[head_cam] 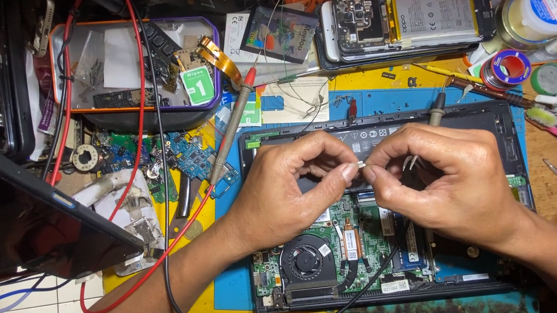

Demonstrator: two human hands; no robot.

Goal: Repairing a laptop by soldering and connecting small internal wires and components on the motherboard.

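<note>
Across the middle of the cluttered bench lies an opened laptop (389, 235), its bottom cover off, with the black battery toward the far edge and the green board, copper heat pipe and round fan (306, 259) toward the person. It rests on a blue and yellow work mat (385, 96). At the left a dark lid or screen panel (12, 206) leans up, and red and black probe leads trail over the mat.

Above the laptop's centre the 2 hands meet. The left hand (290, 187) is closed narrow, thumb and forefinger pinched on 1 end of a small pale strip (360, 164). The right hand (439, 182) is likewise closed, pinching the other end, with what looks like tweezers tucked under its fingers, though that is hard to tell.

The strip's long axis runs left to right, roughly level, parallel to the laptop's long edge; which end is which cannot be told, since most of it is hidden by the fingertips.

Handling so small a piece well probably calls for a light, even pinch from both sides, wrists steadied low, and no twisting along the strip's length.
</note>
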